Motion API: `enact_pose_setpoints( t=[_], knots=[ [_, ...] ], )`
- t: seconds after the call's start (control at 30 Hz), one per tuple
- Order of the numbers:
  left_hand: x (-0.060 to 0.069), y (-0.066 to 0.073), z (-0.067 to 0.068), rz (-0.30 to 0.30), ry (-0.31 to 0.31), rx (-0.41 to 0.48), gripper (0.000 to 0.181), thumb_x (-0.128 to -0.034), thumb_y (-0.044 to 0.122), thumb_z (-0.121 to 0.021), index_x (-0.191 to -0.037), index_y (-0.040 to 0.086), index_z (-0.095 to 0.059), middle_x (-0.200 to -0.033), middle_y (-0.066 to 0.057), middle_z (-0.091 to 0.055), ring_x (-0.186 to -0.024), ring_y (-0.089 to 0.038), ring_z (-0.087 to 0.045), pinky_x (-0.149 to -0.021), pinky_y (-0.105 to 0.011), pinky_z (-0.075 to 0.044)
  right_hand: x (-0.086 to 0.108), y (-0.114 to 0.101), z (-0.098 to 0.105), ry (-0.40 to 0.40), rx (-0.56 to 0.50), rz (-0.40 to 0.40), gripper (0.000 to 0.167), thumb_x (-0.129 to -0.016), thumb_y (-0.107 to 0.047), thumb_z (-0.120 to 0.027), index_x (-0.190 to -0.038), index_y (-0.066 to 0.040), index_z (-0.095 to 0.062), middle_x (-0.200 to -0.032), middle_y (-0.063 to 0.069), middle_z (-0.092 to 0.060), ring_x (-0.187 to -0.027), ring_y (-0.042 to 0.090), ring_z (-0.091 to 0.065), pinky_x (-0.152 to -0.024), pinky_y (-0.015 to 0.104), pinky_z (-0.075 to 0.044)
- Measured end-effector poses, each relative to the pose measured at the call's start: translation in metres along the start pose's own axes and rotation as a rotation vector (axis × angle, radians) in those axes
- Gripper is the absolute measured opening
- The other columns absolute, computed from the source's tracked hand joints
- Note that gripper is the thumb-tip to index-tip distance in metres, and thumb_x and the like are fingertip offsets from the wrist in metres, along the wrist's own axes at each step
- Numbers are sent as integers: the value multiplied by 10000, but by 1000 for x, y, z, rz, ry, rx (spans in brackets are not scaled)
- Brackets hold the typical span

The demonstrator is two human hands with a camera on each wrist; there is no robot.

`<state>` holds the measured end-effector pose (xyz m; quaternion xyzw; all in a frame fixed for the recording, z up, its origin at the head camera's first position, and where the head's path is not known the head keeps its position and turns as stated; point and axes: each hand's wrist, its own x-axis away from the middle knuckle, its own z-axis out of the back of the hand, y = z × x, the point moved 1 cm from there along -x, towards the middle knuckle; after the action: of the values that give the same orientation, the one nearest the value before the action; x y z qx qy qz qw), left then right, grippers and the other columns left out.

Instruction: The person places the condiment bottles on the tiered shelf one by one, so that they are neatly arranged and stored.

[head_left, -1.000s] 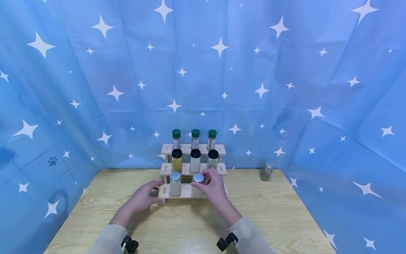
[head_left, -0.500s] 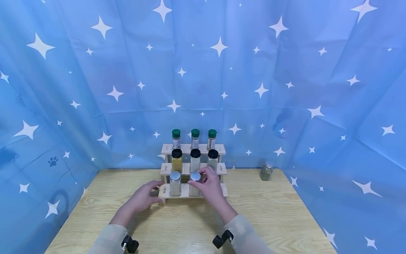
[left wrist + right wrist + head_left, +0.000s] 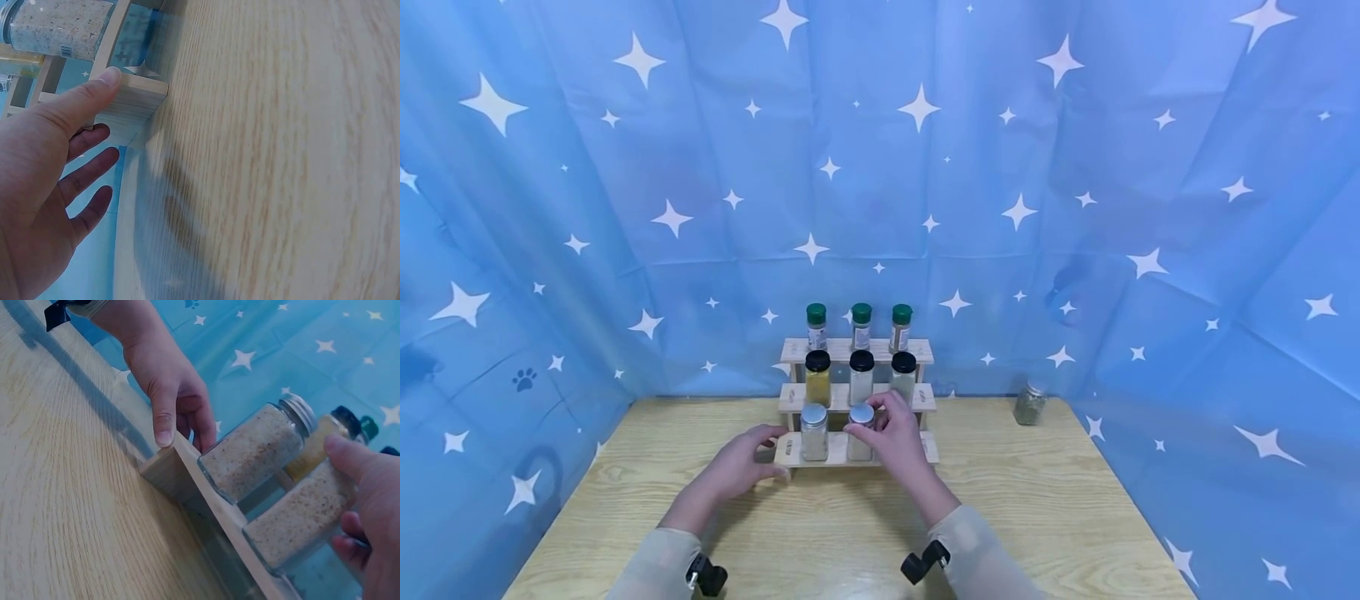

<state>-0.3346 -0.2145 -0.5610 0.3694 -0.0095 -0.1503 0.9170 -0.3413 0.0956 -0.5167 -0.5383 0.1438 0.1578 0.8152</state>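
A three-tier wooden spice rack point(image 3: 838, 451) stands on the table. My left hand point(image 3: 741, 467) holds the left end of its bottom tier, thumb at the front and index finger behind; in the left wrist view the other fingers of that hand point(image 3: 50, 162) are spread off the wood. My right hand point(image 3: 901, 437) pinches a silver-lidded glass jar point(image 3: 860, 450) of pale speckled seasoning near its top. This jar point(image 3: 300, 515) appears upright on the bottom tier. Left of it stands a matching silver-lidded jar point(image 3: 814, 435), touched by neither hand.
Three black-capped jars, one a yellow-filled jar point(image 3: 817, 385), line the middle tier. Three green-capped bottles, including a central green-capped bottle point(image 3: 861, 329), stand on top. A silver-lidded jar of dark contents point(image 3: 1030, 406) stands at the table's back right, by the blue star-patterned curtain point(image 3: 1075, 250).
My right hand has slid the pinched jar slightly left along the bottom tier, closer to its neighbour, and then stayed still. My left hand has kept its place on the rack.
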Motion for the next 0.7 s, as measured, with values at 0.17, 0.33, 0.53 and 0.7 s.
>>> enact_pose_setpoints(
  t=[0.17, 0.33, 0.53, 0.7],
  knots=[
    [1, 1, 1, 0, 1, -2, 709, -923, 273, -936, -1546, 126, -634, -1546, -134, -626, -1320, -370, -647, -1113, -626, -533, 1, 1, -2, 15, -15, 5, 395, -867, -240, -985, -1136, -162, -706, -1037, 18, -576, -757, 134, -551, -607, 226, -481],
    [2, 1, 2, -8, -2, -4, 704, -934, 273, -927, -1552, 117, -627, -1555, -143, -618, -1322, -374, -645, -1113, -625, -531, 1, 2, -3, 22, -22, -1, 394, -864, -224, -987, -1137, -170, -709, -1035, 13, -574, -739, 126, -542, -601, 221, -472],
    [2, 0, 2, -12, -1, 2, 710, -936, 272, -926, -1559, 118, -622, -1564, -143, -610, -1324, -376, -644, -1100, -625, -539, 1, 3, -4, 19, -25, 2, 398, -873, -228, -981, -1150, -180, -699, -1056, -6, -569, -736, 125, -536, -599, 221, -467],
    [2, -1, 1, -7, 1, 2, 723, -929, 274, -930, -1564, 122, -619, -1570, -144, -607, -1326, -375, -644, -1114, -634, -531, 5, 5, -3, 1, -2, 32, 491, -849, -208, -997, -1237, -172, -699, -1094, -2, -571, -750, 116, -536, -618, 229, -481]
  ],
)
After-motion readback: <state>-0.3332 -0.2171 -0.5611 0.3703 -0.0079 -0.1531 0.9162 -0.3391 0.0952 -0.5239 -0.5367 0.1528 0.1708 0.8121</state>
